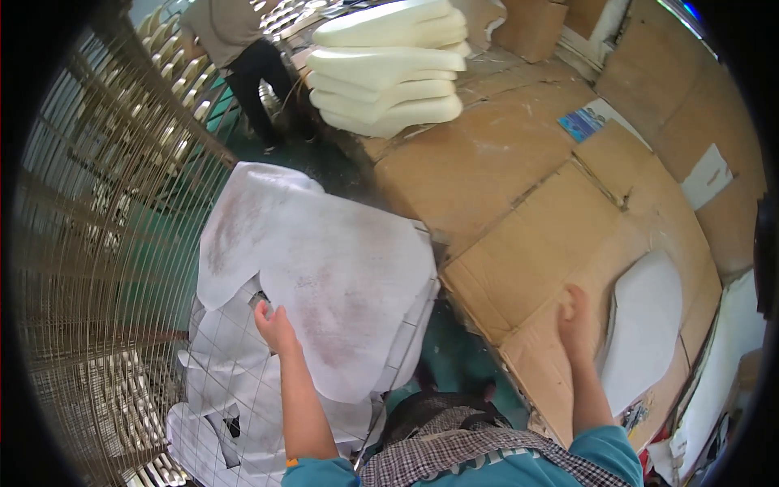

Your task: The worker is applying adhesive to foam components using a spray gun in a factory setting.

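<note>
Head view, looking down at both forearms coming in from 6 o'clock. Left hand (274,326) sits at about 7 o'clock of frame centre, fingers closed on the lower edge of a big white fabric sheet (324,268), lobed outline, greyish smudges across it. Sheet is draped over a wire-mesh cart (243,406) that carries more white cut sheets (219,381) stacked underneath, some with cut-out holes. Right hand (574,323) is at about 4 o'clock, fingers extended and released, palm flat on the cardboard-covered tabletop (519,243), gripping nothing. Just beside it at 3 o'clock lies a white foam pad (645,325), flat on the cardboard; cannot tell whether the hand touches its edge. Tabletop runs from 4 o'clock up to 12 o'clock, patched from overlapping cardboard panels. At 12 o'clock a stack of cream foam seat pads (389,69) sits on its far end. Small blue printed card (583,123) lies on the cardboard at 1 o'clock. Metal wire rack (105,243) fills the 9 o'clock side. Another person (239,57) in dark trousers stands at 11 o'clock, well apart from both hands. Green floor (454,357) shows between cart and tabletop.
</note>
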The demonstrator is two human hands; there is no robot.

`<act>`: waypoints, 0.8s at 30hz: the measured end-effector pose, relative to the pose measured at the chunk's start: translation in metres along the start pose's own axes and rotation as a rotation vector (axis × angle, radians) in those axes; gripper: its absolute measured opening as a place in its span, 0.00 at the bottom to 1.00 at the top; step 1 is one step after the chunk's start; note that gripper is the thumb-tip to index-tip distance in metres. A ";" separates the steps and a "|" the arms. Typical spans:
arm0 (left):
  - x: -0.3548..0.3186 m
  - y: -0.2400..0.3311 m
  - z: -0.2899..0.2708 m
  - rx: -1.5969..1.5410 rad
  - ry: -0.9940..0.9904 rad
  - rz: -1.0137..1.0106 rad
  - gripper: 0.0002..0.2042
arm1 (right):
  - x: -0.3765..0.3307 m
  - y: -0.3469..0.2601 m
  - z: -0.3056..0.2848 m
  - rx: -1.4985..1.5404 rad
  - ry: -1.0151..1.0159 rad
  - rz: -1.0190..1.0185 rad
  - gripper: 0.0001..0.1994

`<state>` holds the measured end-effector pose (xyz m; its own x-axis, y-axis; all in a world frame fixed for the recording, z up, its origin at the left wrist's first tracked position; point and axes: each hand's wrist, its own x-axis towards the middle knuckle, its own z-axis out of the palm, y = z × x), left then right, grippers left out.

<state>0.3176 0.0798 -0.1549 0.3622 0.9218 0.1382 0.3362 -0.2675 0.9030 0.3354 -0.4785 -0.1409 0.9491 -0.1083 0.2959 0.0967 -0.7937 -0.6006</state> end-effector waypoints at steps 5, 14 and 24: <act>-0.114 0.017 0.032 0.279 -0.363 0.465 0.19 | -0.146 0.206 -0.155 -0.651 0.221 0.404 0.28; -0.192 0.061 0.095 0.764 -0.452 0.767 0.14 | -0.323 0.278 -0.234 -0.462 0.201 0.741 0.32; -0.282 0.083 0.100 0.485 -0.386 0.725 0.16 | -0.317 0.233 -0.256 -0.338 0.248 0.799 0.32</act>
<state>0.3305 -0.2302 -0.1601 0.8570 0.3523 0.3761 0.2091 -0.9048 0.3709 -0.0195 -0.7827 -0.1847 0.5999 -0.7979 0.0587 -0.6943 -0.5557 -0.4573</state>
